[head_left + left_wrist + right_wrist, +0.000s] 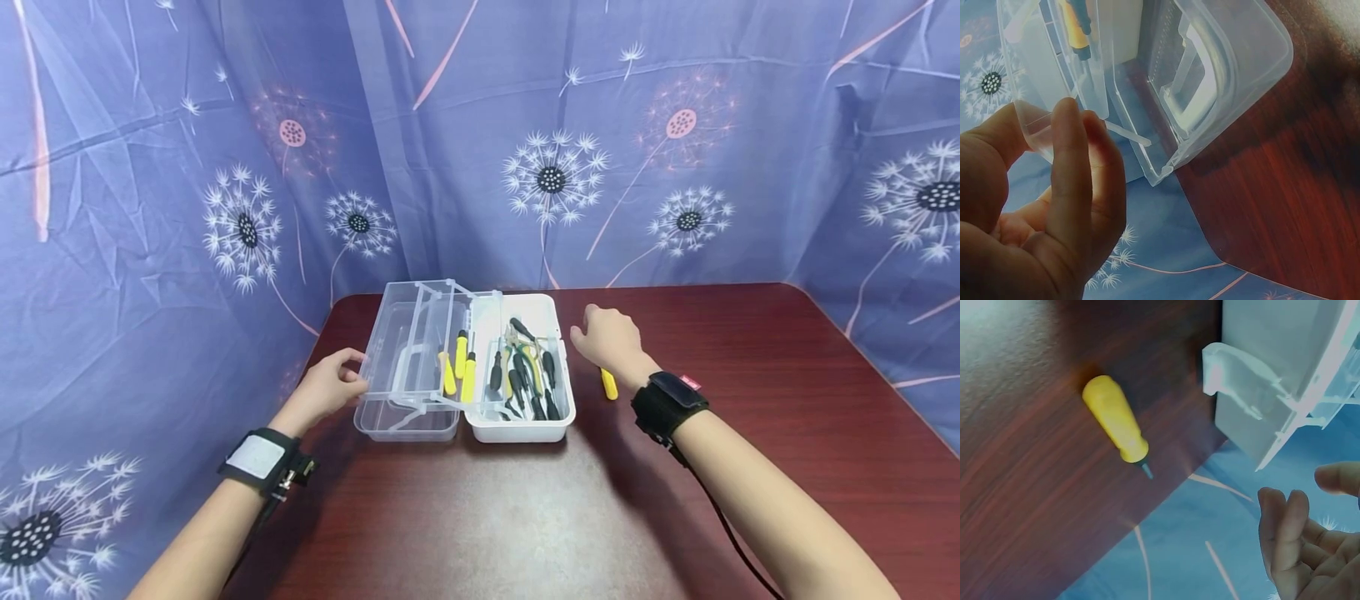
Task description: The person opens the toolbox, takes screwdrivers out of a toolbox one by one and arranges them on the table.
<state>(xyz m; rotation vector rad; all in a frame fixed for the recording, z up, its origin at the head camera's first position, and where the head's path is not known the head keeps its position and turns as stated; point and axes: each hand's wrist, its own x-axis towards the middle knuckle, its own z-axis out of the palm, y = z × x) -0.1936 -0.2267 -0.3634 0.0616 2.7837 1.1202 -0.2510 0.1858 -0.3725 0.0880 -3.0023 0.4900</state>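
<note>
My left hand (pixel 328 387) pinches the corner of a clear plastic tray (pixel 1038 122) between thumb and fingers. The tray is hinged to an opened toolbox, whose white base (pixel 517 432) stands right of it. Yellow-handled screwdrivers (pixel 461 357) lie in the tray section. Inside the base are pliers (pixel 532 367) with yellow-green handles and several black-handled tools (pixel 496 372). Right of the box, my right hand (pixel 611 340) hovers with loosely bent fingers, holding nothing. Below it a yellow-handled screwdriver (pixel 1113 419) lies on the table, partly hidden by the hand in the head view.
The toolbox's clear lid (pixel 405 432) is folded out to the left on the dark red wooden table (pixel 480 517). A white latch (pixel 1216 372) juts from the box's side. Blue dandelion-print curtain (pixel 465 167) hangs behind and left of the table.
</note>
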